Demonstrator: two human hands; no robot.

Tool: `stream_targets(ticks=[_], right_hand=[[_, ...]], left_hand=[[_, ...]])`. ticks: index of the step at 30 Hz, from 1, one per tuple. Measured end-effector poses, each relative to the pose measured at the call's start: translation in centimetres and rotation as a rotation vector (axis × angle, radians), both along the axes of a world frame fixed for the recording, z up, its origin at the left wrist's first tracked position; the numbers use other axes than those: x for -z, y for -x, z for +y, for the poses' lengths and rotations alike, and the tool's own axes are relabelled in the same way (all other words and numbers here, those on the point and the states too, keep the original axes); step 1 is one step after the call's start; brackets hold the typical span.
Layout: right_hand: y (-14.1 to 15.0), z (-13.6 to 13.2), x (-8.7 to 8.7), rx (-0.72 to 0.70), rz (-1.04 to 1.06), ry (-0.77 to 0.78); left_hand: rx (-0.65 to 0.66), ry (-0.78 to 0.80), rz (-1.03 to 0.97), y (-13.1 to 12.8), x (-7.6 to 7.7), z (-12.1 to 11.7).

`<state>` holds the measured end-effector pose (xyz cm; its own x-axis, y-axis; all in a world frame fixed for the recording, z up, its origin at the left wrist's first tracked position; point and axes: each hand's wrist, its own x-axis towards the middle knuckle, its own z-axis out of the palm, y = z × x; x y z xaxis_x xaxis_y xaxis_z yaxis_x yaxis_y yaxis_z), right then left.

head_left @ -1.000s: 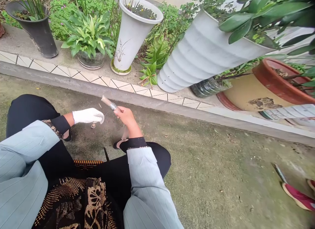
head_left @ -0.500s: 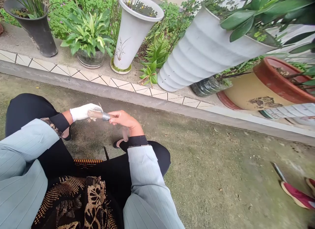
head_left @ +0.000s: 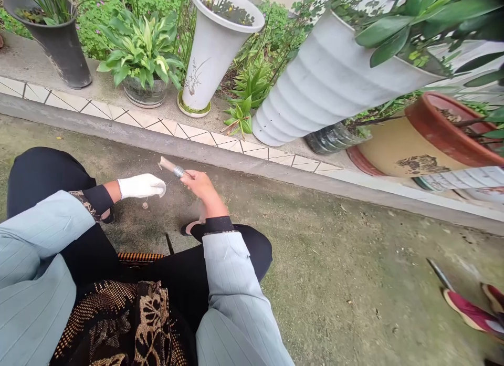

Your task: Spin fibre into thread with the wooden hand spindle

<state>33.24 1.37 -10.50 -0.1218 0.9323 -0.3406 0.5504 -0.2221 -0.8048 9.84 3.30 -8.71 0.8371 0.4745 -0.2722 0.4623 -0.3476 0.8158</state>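
My left hand [head_left: 142, 186] wears a white glove and is curled closed; what it holds is hidden. A small round thing [head_left: 145, 204] shows just below it. My right hand [head_left: 200, 186] is bare and grips a tool [head_left: 172, 168] with a pale wooden handle and a metal ferrule, whose free end points up and to the left, above the gloved hand. The two hands are close together but apart, over the concrete ground [head_left: 334, 261] between my knees. The tool's other end is hidden behind my right hand.
A tiled kerb [head_left: 220, 145] runs across ahead, with a dark pot [head_left: 59, 43], a leafy plant [head_left: 142, 51], a tall white pot [head_left: 212, 51], a ribbed white pot [head_left: 326, 77] and a tan pot [head_left: 417, 140]. Another person's red shoe [head_left: 468, 313] is at lower right.
The tool's handle swung down across the gloved hand half a second ago, then back up and left to where it was. The left hand stayed closed and hardly moved.
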Motion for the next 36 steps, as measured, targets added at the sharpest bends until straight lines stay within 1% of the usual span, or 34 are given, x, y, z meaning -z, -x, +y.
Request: stream_targets(ticks=[2,4,7,10,13,16,18,19,20,21,22,24,26,27,29,31,32,34,35,36], right_hand=[[-0.1,-0.2,-0.1,-0.119,-0.182,0.018],[-0.1,-0.5,-0.6,-0.237,-0.235,0.093],[-0.1,-0.7,-1.5,-0.382,-0.125,0.243],[-0.2,-0.7,-2.2,-0.503,-0.036,0.364],[-0.1,-0.7,-2.4,-0.604,0.007,0.423],[-0.2,-0.8,-2.4,-0.68,0.105,0.448],[-0.4,-0.9,-2.6,-0.733,0.235,0.442],[-0.5,-1.0,-2.7,-0.732,0.312,0.423],[-0.6,-1.1,-2.9,-0.7,0.388,0.395],[-0.7,-1.2,-3.1,-0.629,0.464,0.353],[-0.8,-1.3,-3.3,-0.523,0.537,0.296],[-0.7,-1.3,-3.4,-0.261,0.658,0.159],[-0.3,-1.1,-3.2,-0.023,0.724,0.028],[-0.1,-0.9,-3.0,0.061,0.721,-0.016],[0.3,-0.5,-2.3,0.154,0.604,-0.041],[0.5,-0.2,-1.5,0.14,0.325,-0.045],[0.5,-0.1,-1.2,0.099,0.147,-0.052],[0.4,-0.2,-0.9,-0.033,-0.181,-0.052],[0.3,-0.3,-0.9,-0.11,-0.291,-0.033],[0.2,-0.4,-0.9,-0.182,-0.356,-0.002]], left_hand=[[0.032,-0.114,0.083,0.1,-0.4,0.3],[0.019,-0.172,0.154,0.2,-0.6,0.7],[-0.006,-0.234,0.165,0.5,-1.0,1.1],[0.061,-0.246,0.082,0.4,-1.6,1.0],[0.108,-0.175,0.029,0.2,-2.2,0.6],[0.049,-0.034,-0.011,0.2,-2.2,0.4],[0.009,0.099,-0.062,0.2,-1.7,0.5],[-0.014,0.168,-0.09,0.3,-1.4,0.7],[-0.044,0.237,-0.118,0.3,-0.9,0.8],[-0.08,0.305,-0.146,0.3,-0.5,1.0],[-0.117,0.362,-0.17,0.3,-0.1,1.1],[-0.184,0.437,-0.199,0.1,0.5,1.1],[-0.191,0.477,-0.203,-0.1,0.7,0.8],[-0.172,0.478,-0.197,-0.3,0.6,0.5],[-0.092,0.435,-0.17,-0.6,0.2,0.0],[0.001,0.324,-0.121,-0.7,-0.3,-0.4],[0.028,0.263,-0.089,-0.8,-0.5,-0.5],[0.035,0.179,-0.025,-0.7,-0.8,-0.5],[0.025,0.161,0.005,-0.6,-0.9,-0.4],[0.013,0.154,0.03,-0.5,-0.9,-0.3]])
